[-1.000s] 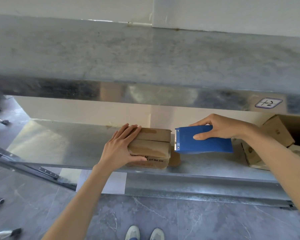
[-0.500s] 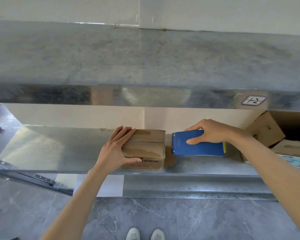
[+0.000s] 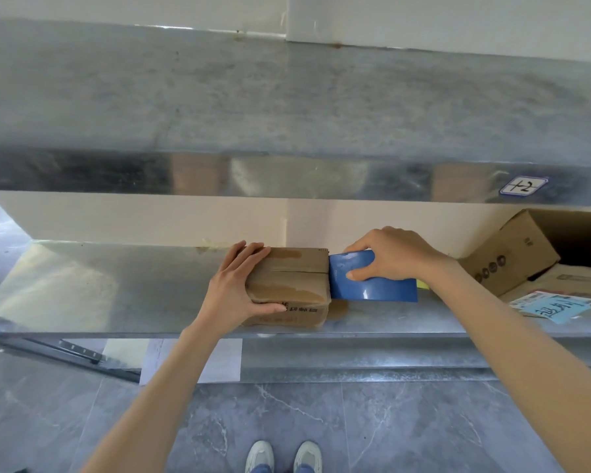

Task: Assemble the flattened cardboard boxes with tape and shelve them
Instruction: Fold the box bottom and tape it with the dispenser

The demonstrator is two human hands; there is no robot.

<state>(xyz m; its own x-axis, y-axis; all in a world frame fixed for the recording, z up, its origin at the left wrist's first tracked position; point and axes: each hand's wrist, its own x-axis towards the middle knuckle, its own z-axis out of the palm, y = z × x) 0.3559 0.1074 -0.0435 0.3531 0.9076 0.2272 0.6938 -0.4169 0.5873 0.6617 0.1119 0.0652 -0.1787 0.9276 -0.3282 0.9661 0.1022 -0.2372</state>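
The left hand (image 3: 239, 288) closes its grip on the small brown taped cardboard box (image 3: 290, 278), fingers over the top, thumb on the front face. The right hand (image 3: 393, 257) grips the flat blue plastic tape dispenser (image 3: 372, 288), whose edge touches the box's right end. The box sits near the steel shelf (image 3: 116, 285) front edge, with bare metal to its left and a larger open cardboard carton (image 3: 512, 254) to its right.

Covered parts and cut edges

The left hand (image 3: 234, 291) covers the left end of the small box (image 3: 290, 281), and its thumb hides the start of the black print, which is too small to read. The right hand (image 3: 393, 257) and the blue tape dispenser (image 3: 372, 285) hide the tape roll; only a yellow bit (image 3: 423, 284) shows behind. Whether tape touches the box, I cannot tell. The big open box (image 3: 512, 254) is cut by the right edge, the shoes (image 3: 284, 457) by the bottom edge.
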